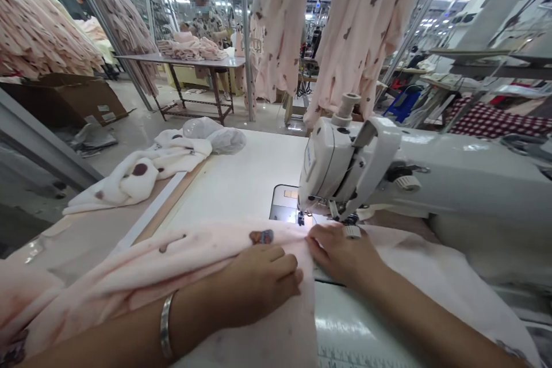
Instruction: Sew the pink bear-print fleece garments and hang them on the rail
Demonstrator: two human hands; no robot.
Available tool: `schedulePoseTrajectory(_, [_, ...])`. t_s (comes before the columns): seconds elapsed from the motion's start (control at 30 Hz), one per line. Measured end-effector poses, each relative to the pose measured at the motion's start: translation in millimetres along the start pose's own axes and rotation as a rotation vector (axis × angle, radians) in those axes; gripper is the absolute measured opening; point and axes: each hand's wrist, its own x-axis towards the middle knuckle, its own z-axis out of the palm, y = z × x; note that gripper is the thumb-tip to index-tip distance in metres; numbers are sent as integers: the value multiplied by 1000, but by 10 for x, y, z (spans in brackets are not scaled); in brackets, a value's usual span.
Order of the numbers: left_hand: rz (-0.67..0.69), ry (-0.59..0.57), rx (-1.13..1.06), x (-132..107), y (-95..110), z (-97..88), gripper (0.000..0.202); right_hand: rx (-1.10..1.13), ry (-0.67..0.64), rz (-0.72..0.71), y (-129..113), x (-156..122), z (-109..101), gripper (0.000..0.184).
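Left hand (259, 287), silver metal bangle (166, 325) on its wrist: fingers together and curled, pressed down on the pale pink cloth with brown and blue printed patches (172, 264), no clear pinch. Right hand (340, 253): fingers close together, pressed on the same cloth right at the fold; whether they pinch a ridge of it cannot be told. The cloth's long axis runs from lower left, under the left forearm, up toward the right, its end reaching the steel presser foot (350, 219) of the white industrial sewing machine (345, 167). Right hand is the nearer to the foot, just beside it; left hand sits farther back along the cloth. Beyond, on the white machine table (233, 184): a folded white cloth with brown spots (138, 169) and a clear plastic bag (211, 138). Farther off, a person in a patterned shirt (202, 23) stands behind a metal-framed table (181, 60) piled with pink cloth, and pink spotted garments (280, 17) hang overhead.
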Motion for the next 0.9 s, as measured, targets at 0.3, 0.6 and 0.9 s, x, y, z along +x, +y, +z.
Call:
schedulePoseTrajectory(0.3, [-98, 161, -64, 126, -11, 63, 20, 240, -115, -63, 242, -242, -97, 23])
schedulePoseTrajectory(0.6, [59, 212, 2, 124, 62, 70, 21, 265, -24, -149, 142, -294, -102, 11])
schedulePoseTrajectory(0.9, [-36, 30, -247, -4, 4, -68, 19, 97, 25, -81, 209, -212, -40, 21])
